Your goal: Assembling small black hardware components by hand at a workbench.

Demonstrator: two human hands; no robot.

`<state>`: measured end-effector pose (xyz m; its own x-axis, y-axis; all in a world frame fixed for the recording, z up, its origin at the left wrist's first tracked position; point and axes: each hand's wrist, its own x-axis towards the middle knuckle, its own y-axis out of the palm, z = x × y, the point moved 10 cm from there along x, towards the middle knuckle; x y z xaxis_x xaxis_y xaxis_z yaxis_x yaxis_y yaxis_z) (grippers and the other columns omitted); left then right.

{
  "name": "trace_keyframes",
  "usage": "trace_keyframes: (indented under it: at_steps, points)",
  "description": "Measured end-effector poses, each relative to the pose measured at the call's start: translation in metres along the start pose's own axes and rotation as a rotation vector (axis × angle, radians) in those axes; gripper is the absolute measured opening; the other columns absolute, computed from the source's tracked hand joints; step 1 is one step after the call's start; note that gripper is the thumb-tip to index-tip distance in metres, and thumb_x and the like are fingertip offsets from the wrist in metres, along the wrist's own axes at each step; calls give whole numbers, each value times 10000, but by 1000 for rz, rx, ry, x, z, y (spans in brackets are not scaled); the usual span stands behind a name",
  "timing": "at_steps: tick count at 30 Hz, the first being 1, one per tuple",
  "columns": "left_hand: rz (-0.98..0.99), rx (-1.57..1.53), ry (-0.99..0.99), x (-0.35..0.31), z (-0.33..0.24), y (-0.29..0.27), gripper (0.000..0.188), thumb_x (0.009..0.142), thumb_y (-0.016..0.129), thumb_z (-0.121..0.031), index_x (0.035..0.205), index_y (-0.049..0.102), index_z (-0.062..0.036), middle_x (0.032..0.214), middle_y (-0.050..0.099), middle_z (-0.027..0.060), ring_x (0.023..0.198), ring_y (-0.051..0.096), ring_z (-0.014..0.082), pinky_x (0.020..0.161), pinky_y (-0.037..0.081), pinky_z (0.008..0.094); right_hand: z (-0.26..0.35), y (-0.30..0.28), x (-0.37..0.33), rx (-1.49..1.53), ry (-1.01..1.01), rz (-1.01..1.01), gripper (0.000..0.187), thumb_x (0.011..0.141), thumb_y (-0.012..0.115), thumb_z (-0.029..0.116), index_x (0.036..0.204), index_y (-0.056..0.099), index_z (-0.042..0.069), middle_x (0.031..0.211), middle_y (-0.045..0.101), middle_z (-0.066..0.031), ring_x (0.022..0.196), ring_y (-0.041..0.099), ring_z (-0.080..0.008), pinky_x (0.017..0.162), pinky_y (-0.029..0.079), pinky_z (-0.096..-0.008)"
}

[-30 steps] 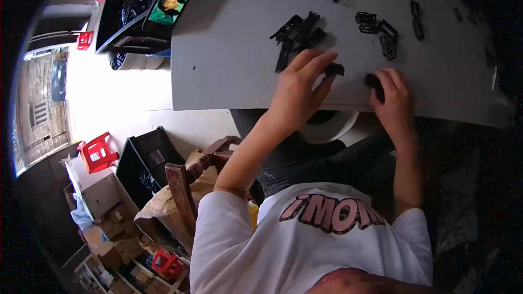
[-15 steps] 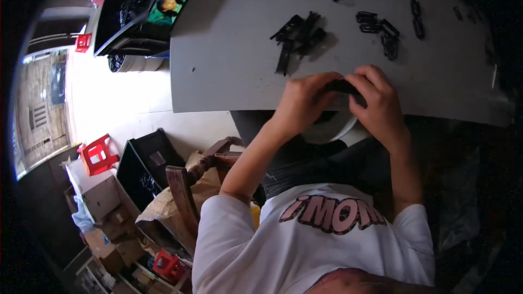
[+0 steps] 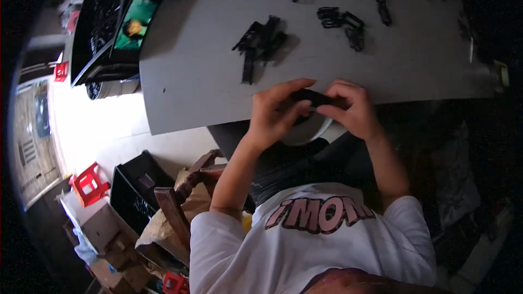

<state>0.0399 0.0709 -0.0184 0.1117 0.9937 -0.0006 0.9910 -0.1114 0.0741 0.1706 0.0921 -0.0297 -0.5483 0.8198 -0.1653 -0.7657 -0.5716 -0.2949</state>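
Observation:
At the near edge of the grey table, my left hand [image 3: 274,113] and my right hand [image 3: 351,108] grip a slim black piece, perhaps plastic [image 3: 312,97], between thumbs and fingers. Its exact kind cannot be made out, as the fingers cover both its ends. Below the hands, a white round container [image 3: 322,130] sits by my lap, partly hidden. Just beyond my left hand lies a loose heap of long black pieces [image 3: 261,42]. Farther right is a small group of black frame-like pieces [image 3: 353,38].
More black pieces [image 3: 382,6] lie toward the far side of the table [image 3: 196,76]. A lit screen [image 3: 135,24] leans by a large black bin [image 3: 101,22] at left. A wooden chair [image 3: 173,209], an open black crate [image 3: 143,177] and a red stool [image 3: 90,184] stand at lower left.
The whole view has shifted, so the table appears farther left. Both hands still grip the black piece, which is now slightly nearer my body and tilted differently, with the left fingers spread wider around it.

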Motion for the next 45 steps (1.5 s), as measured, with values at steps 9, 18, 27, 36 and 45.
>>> trace_keyframes:
  at_steps: [9, 18, 27, 36, 45]
  points:
    - [-45, -25, 70, -5, 2, -11, 148, 883, 574, -52, 1016, 543, 8, 975, 568, 23, 857, 530, 91, 705, 463, 230, 32, -90, 23, -592, -139, -632, 242, 791, 699, 209, 923, 597, 33, 868, 564, -97, 802, 593, -240, 701, 482, -348]
    - [-60, 223, 110, 1, -8, -9, 110, 850, 547, -72, 930, 568, 1, 848, 584, 98, 794, 556, 183, 733, 438, 297, 55, -74, 46, -1074, -444, -632, 197, 826, 644, 116, 990, 593, 19, 1026, 568, -110, 887, 587, -273, 743, 483, -371]
    - [-66, 325, 200, 2, -13, -7, 193, 759, 509, -14, 944, 562, 0, 869, 565, 135, 817, 557, 278, 754, 437, 334, 15, -68, 24, -629, -229, -467, 237, 951, 468, 144, 1112, 565, 1, 1009, 608, -132, 922, 598, -251, 793, 463, -325]
    - [-85, 386, 229, -1, -16, -14, 248, 683, 467, 23, 912, 558, -4, 811, 511, 149, 741, 502, 308, 678, 411, 328, -7, -79, 18, -503, -24, -458, 216, 956, 455, 176, 1058, 568, 22, 920, 623, -126, 804, 613, -235, 689, 462, -333]
    - [-217, 409, 162, -3, -21, -31, 195, 743, 469, 66, 893, 573, -4, 805, 518, 98, 670, 512, 199, 624, 402, 262, 19, -113, 11, -849, -93, -612, 257, 917, 545, 224, 1090, 572, 35, 1018, 606, -142, 877, 609, -306, 722, 487, -361]
